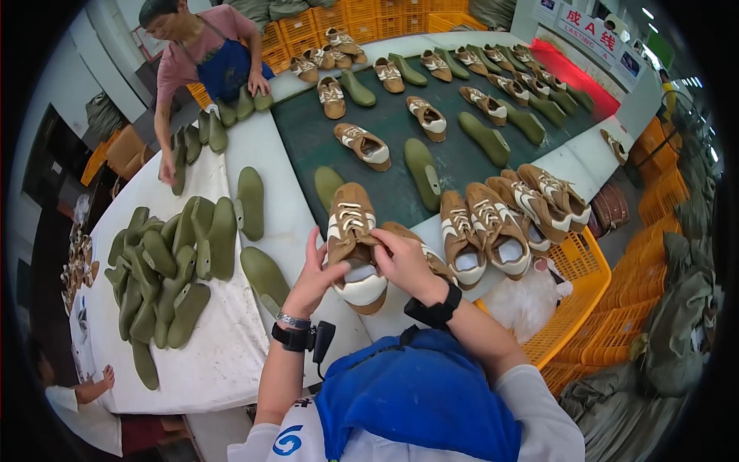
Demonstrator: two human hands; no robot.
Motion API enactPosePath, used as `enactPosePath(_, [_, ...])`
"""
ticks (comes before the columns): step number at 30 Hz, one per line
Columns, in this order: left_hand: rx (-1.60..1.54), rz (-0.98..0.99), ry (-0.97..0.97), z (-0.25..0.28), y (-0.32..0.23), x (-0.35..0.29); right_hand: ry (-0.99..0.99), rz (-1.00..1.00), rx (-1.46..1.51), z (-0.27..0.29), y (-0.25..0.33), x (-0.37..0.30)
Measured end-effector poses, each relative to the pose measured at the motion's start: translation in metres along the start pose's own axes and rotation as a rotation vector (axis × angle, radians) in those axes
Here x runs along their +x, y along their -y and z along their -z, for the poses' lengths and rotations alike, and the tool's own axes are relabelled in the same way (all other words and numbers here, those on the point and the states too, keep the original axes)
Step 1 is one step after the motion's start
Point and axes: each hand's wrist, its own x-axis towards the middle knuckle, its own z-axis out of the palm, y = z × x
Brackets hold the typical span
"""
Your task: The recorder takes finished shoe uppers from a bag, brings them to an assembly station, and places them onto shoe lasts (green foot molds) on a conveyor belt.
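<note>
A brown sneaker with white laces and white side stripes is held between my two hands, toe pointing away and heel toward me. My left hand is closed on its left side near the heel, thumb at the opening. On the right, my right hand pinches the upper edge beside the tongue. Partly hidden behind that hand, another brown sneaker lies on the table. A green shoe last rests just left of my left hand. Several finished-looking sneakers stand in a row to the right.
Green lasts form a heap on the white table at left. Sneakers and lasts ride on the dark green conveyor belt. A yellow crate with plastic bags sits at right. A co-worker handles lasts at far left.
</note>
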Motion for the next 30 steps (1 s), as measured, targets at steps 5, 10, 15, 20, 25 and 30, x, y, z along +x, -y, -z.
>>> enactPosePath(5, [-0.964, 0.027, 0.221, 0.003, 0.031, -0.007, -0.055, 0.142, 0.005, 0.006, 0.029, -0.005])
enactPosePath(10, [-1.062, 0.028, 0.230, -0.011, 0.026, -0.008, -0.023, 0.100, 0.059, 0.009, 0.040, -0.001])
enactPosePath(15, [-1.087, -0.012, 0.062, 0.011, 0.033, -0.002, 0.243, 0.141, -0.020, 0.015, 0.069, 0.001])
enactPosePath(20, [-1.023, 0.005, 0.066, 0.028, 0.045, -0.015, 0.715, 0.161, -0.006, -0.016, 0.043, 0.011])
enactPosePath(25, [-0.448, 0.027, -0.516, 0.072, 0.082, -0.058, 0.710, 0.174, -0.068, -0.076, 0.016, 0.107])
enactPosePath(30, [0.176, -0.030, -0.683, 0.086, 0.107, -0.085, 0.182, 0.218, -0.187, -0.163, -0.017, 0.225])
